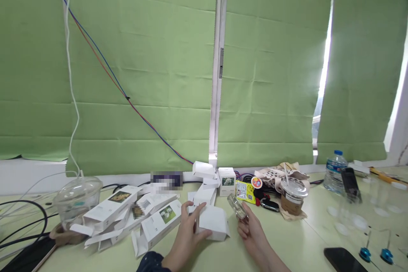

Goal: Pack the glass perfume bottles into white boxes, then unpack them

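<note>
My left hand (190, 231) reaches over a small white box (214, 222), its thumb and fingers spread along the box's left side. In my right hand (249, 227), just to the right of that box, is a small clear glass bottle (237, 207), tilted up to the left. Left of my left hand lie white cartons with flower pictures, among them one with a white flower (164, 223) and an open flap. Behind the small box, more white boxes (205, 193) are piled, and an upright white box (227, 182) stands beside them.
At the back right are a yellow packet (245, 191), a black key fob (269, 205), an iced drink cup (292, 196) and a water bottle (334, 172). A phone (344, 259) lies at the front right. A clear lidded bowl (78, 197) and cables occupy the left.
</note>
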